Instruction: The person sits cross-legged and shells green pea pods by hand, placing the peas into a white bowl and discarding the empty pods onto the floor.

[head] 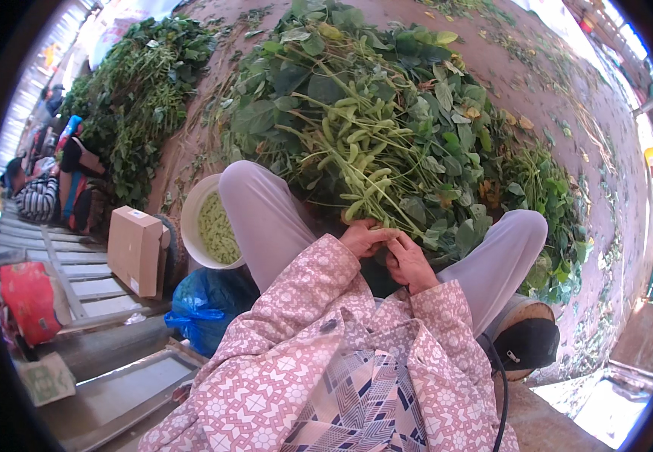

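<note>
My left hand (365,238) and my right hand (410,261) meet between my knees at the near edge of a heap of leafy bean plants (439,113). The fingers of both are pinched together at the lower end of a bunch of green bean pods on stems (368,169). What lies between the fingertips is too small to tell, but the left fingers close around the stem end. A white bucket (190,226) stands beside my left knee, with shelled green beans (216,229) inside it.
Another heap of bean plants (134,101) lies at the upper left. A tied blue plastic bag (205,305), a cardboard box (135,251) and a red sack (31,302) are at the left. Several people (75,152) sit at the far left. Loose leaves are scattered over the floor (592,186).
</note>
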Available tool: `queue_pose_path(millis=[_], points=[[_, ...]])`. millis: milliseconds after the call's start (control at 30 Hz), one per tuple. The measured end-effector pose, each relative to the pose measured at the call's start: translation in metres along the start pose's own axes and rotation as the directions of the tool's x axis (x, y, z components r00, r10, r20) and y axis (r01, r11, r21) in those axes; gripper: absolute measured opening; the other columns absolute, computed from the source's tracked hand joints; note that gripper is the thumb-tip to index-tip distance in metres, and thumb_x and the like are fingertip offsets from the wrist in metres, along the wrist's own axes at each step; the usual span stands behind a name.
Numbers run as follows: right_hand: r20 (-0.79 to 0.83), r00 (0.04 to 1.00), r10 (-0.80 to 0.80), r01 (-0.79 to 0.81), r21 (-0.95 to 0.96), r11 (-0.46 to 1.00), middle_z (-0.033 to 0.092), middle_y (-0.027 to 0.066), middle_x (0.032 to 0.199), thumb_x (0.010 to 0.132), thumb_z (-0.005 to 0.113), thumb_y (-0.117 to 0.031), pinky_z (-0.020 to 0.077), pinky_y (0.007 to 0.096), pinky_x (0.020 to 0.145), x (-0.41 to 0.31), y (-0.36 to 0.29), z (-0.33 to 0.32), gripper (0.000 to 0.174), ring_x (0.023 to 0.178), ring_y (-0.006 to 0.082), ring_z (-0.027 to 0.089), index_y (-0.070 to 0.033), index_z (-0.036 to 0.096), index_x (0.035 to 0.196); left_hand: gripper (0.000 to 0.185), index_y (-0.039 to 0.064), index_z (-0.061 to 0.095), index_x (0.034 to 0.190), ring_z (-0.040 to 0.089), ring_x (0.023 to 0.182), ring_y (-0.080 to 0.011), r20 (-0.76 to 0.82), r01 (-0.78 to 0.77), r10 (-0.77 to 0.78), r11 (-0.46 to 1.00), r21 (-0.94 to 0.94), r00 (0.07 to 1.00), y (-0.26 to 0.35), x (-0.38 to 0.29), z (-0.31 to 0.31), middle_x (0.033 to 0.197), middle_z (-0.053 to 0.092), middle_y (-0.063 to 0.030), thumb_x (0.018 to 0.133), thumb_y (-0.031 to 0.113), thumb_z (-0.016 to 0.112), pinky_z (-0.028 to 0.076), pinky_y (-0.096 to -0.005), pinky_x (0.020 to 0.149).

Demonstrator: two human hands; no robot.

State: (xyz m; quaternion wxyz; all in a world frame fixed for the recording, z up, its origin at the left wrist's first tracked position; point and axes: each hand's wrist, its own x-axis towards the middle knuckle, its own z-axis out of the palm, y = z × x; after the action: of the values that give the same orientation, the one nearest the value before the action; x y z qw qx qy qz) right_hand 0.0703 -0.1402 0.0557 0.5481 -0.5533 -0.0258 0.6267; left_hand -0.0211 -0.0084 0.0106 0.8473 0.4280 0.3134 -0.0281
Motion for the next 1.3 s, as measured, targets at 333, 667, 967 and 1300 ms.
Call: queue_pose_path(millis=[333,667,967,1300], points=[[0.144,0.984,0.101,-0.134,0.238,0.962,0.037,-0.0052,0.055,0.098,0.049,-0.027,0.0183,0.0217,0.033,0.001,-0.003,-0.010,0.010,0.038,0.0045,0.028,-0.017,0.050,0.101,0.017,0.006,0.062,0.091,0.040,0.045,-0.0045,-0.080,-0.054,0.046,0.993,-0.102,0.996,-0.007,0.001,-0.006,0.066,0.053,0.0017,0.086,0.022,0.066,0.023,-0.0197,0.036],[0.005,0.841,-0.541,0.445,-0.576,0.686,0.057,0.0058,0.067,0.090,0.056,-0.022,0.0410,0.0270,0.052,0.029,0.011,-0.004,0.021,0.055,0.0108,0.051,-0.002,0.059,0.087,0.023,0.007,0.063,0.086,0.041,0.043,-0.0082,-0.353,-0.110,0.118,0.993,0.043,0.928,-0.004,-0.002,0.014,0.065,0.054,-0.0007,0.089,0.029,0.057,0.029,-0.0230,0.037],[-0.117,0.787,-0.606,0.414,-0.628,0.659,0.055,0.0028,0.066,0.089,0.057,-0.020,0.0414,0.0272,0.056,0.056,-0.041,-0.004,0.020,0.060,0.0108,0.050,-0.001,0.058,0.086,0.020,0.005,0.060,0.099,0.036,0.044,-0.0074,-0.202,-0.101,0.056,0.969,-0.223,0.978,-0.006,-0.005,0.007,0.073,0.053,-0.0026,0.092,0.021,0.049,0.024,-0.0215,0.037],[-0.188,0.820,-0.541,0.463,-0.339,0.819,0.060,0.0048,0.084,0.082,0.064,-0.012,0.0461,0.0276,0.068,0.082,-0.060,0.008,0.026,0.074,0.0129,0.055,0.000,0.057,0.103,0.028,0.000,0.062,0.092,0.034,0.044,-0.0051,0.124,0.127,-0.113,0.986,-0.112,0.986,0.014,-0.026,0.001,0.070,0.052,-0.0015,0.093,0.028,0.059,0.023,-0.0200,0.037]])
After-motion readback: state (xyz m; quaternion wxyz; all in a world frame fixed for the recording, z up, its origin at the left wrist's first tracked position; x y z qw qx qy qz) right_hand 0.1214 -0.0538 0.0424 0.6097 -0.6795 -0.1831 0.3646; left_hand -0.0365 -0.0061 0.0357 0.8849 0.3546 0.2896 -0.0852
